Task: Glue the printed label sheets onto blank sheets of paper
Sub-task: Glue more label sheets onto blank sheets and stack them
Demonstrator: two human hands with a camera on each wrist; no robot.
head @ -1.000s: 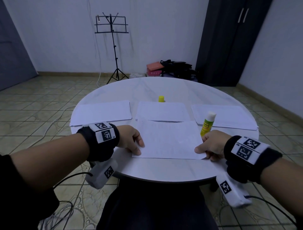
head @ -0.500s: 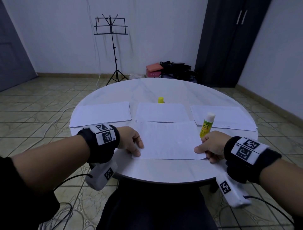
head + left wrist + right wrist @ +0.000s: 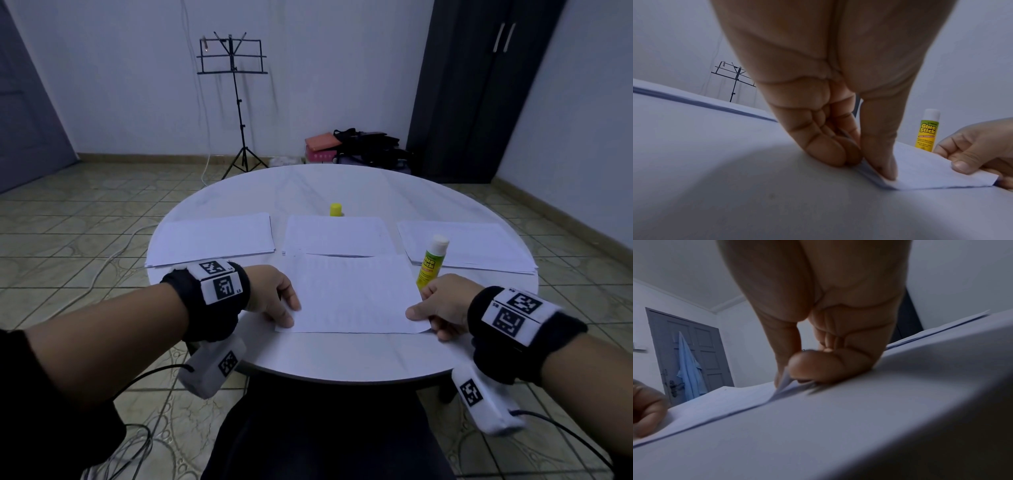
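A round white table fills the middle of the head view, on a tiled floor in a room with pale walls. A black music stand is in the upper centre, a dark wardrobe at upper right. Three paper stacks lie in a row across the table, and a yellow cap stands behind the middle one. No containers are visible. The sheet lies at the near centre. The left hand pinches its lower left corner, thumb on top. The right hand pinches its lower right corner, slightly lifted. The glue stick stands upright just beside the right hand.
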